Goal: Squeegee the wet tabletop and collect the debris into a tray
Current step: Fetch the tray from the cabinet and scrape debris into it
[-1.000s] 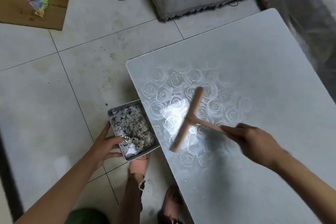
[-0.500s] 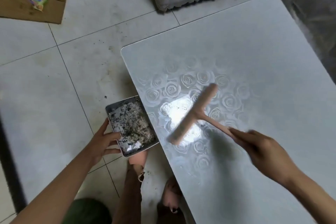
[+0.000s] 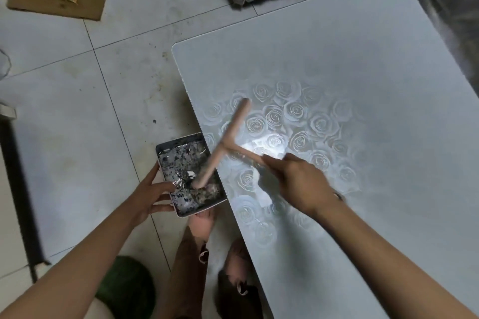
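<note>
So the squeegee [image 3: 228, 137] is sitting right at the table's [image 3: 363, 59] left edge, about halfway along it. The blade runs roughly parallel to that edge, and its near end hangs off the side over the tray [image 3: 178, 140]. The handle points back across the tabletop into the right hand [image 3: 298, 184]. Its fingers are wrapped round the end of the handle, though it's blurry, so I can't tell exactly how they sit.

The tray is off the table, tucked against the left edge and looking a bit lower than the top. It's full of dark wet debris [image 3: 181, 163] with some shiny puddles. The left hand [image 3: 149, 194] has it by the outer side, thumb over the rim and the other fingers spread along the side, so it's a pinch, not a full wrap.

Handling-wise, my guess is the squeegee is light and the handle is stiff, so holding it at the far end works fine. You'd want a firm grip to keep the blade flat on the wet surface. The tray is the tricky bit. It's probably light by itself, but the sloppy muck inside will shift and the rim is likely slick. I'd hold it on the side away from the table like here, keep it level, and keep it snug to the edge so nothing drips onto the floor [image 3: 77, 111].
</note>
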